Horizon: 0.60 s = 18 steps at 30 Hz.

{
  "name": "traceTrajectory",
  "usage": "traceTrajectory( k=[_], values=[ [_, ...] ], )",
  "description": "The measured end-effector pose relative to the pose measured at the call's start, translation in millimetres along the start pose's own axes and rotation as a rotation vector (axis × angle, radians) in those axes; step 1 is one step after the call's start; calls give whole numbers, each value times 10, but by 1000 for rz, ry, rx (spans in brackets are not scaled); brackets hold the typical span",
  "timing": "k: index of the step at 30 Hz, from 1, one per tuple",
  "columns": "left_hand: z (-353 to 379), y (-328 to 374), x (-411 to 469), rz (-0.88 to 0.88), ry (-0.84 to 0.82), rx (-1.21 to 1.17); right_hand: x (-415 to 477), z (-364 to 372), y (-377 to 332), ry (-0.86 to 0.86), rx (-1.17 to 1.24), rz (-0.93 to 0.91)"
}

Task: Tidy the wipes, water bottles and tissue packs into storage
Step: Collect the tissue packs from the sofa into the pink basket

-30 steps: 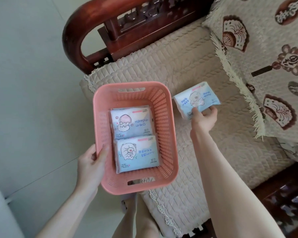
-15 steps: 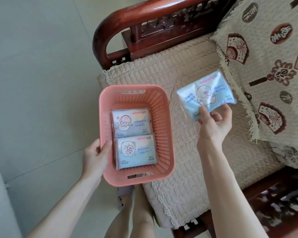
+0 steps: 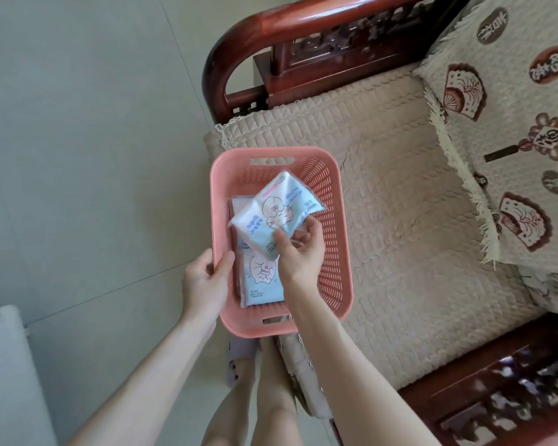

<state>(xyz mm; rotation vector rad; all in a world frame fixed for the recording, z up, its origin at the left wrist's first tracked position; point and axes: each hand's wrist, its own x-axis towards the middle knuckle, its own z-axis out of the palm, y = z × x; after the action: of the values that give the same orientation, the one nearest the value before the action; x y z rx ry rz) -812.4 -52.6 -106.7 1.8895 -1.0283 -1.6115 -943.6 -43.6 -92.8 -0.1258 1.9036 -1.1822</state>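
A pink plastic basket [image 3: 334, 239] sits on the front edge of a cushioned wooden seat. My left hand [image 3: 205, 281] grips its left rim, thumb inside. My right hand [image 3: 298, 252] pinches a light-blue tissue pack [image 3: 276, 209] with a cartoon print, held tilted over the basket's middle. Under it lie two more packs; the near pack [image 3: 261, 280] shows partly, and the far one is mostly hidden.
The quilted beige seat cushion [image 3: 400, 220] stretches right of the basket. A fringed patterned throw [image 3: 509, 101] covers the seat's back right. A dark red wooden armrest [image 3: 271, 33] curves behind the basket. Tiled floor [image 3: 78, 156] lies left, with a white object [image 3: 4, 365] at lower left.
My right hand lifted the tissue pack off the cushion and carried it left until it hangs over the basket. My left hand kept its hold on the rim.
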Motion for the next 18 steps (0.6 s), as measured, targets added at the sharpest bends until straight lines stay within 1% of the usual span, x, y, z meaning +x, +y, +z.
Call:
traceTrajectory(
  k=[4,9,13,18],
  values=[
    [-16,-25,-22,17,6,-4,116,145,109,127,21,107],
    [-35,-17,-32,30,1,-21,214,266,193,209,74,275],
    [-34,41,-24,30,7,-24,224,217,173,137,94,386],
    [-68,69,13,30,4,-43,236,148,120,80,105,438]
  ],
)
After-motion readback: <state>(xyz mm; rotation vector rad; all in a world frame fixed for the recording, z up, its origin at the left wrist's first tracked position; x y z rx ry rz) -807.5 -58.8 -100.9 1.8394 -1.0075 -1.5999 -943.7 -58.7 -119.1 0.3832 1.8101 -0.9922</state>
